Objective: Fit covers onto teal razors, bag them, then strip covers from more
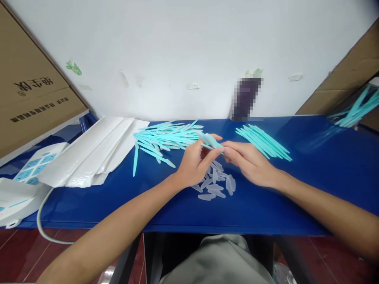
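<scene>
The thumb and fingers of the left hand [192, 161] are closed together on a small bunch of turquoise sticks [211, 140], whose pale, broad ends point up and to the left; how many there are is hard to tell. The right hand [256, 161] meets it from the other side, its thumb and forefinger pinched together at the near end of the bunch, the other fingers curled beneath and partly hidden. The bunch is held above the table [118, 209], near its middle. Just below the hands lies a loose scatter of clear plastic covers [215, 187], partly hidden by the left hand. Behind and to the left of that hand is a jumbled heap of pale-ended sticks [166, 136]; beyond the right hand, a neater row of sticks [266, 142] lies slantwise. Farther left are white plastic bags [94, 154], overlapping a power strip [34, 165], with a cardboard box [32, 75] beyond. At the far right, a clear bag [359, 106] contains more turquoise sticks. A white wall [166, 47] rises behind the table.
</scene>
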A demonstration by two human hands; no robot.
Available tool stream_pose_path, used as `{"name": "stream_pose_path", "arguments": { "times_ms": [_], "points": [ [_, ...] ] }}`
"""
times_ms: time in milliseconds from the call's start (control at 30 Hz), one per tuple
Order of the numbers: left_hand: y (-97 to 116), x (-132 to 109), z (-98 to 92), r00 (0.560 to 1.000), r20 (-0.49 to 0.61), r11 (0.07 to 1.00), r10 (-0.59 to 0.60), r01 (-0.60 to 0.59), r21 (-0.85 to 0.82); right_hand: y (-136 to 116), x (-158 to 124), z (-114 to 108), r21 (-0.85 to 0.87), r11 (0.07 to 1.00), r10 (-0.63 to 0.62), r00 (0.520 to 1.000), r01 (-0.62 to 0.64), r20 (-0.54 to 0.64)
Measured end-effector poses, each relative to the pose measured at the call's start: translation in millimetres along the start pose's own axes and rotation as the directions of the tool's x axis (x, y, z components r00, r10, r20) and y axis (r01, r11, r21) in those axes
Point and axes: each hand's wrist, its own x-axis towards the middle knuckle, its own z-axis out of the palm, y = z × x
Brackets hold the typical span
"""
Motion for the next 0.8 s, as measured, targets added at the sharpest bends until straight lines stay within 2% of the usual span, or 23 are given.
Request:
{"name": "stream_pose_path", "arguments": {
  "times_ms": [133,233,333,467,633,700,800],
  "points": [
    [1.9,-2.6,-7.2,0.991,0.039,0.979,0.126,-0.130,0.155,-1.4,0.3,2.1,-0.073,0.996,-0.046,0.999,0.044,-0.025],
    [-0.7,-2.8,-11.3,0.973,0.068,0.927,0.219,-0.229,0.295,-1.5,-0.7,3.3,-0.138,0.988,-0.082,0.995,0.073,-0.055],
    [-2.5,-2.7,-11.7,0.953,0.083,0.886,0.291,-0.301,0.354,0.1,-2.0,2.2,-0.196,0.975,-0.121,0.989,0.103,-0.085],
    [-1.0,-5.0,-5.8,0.933,0.043,0.902,0.357,-0.356,0.244,1.0,-3.5,0.3,-0.264,0.956,-0.163,0.980,0.129,-0.111],
    [-1.8,-4.9,-2.1,0.960,-0.139,0.967,0.244,-0.252,-0.039,2.6,-4.6,0.1,-0.275,0.960,-0.108,0.980,0.058,-0.170],
    [-2.8,-2.5,-5.0,0.957,-0.186,0.968,0.223,-0.240,-0.074,4.9,-4.5,-0.2,-0.241,0.970,-0.075,0.982,0.032,-0.172],
    [-2.0,0.5,-10.1,0.952,-0.201,0.969,0.233,-0.243,-0.030,7.6,-4.4,-0.6,-0.246,0.969,-0.075,0.985,0.036,-0.154]
  ]
}}
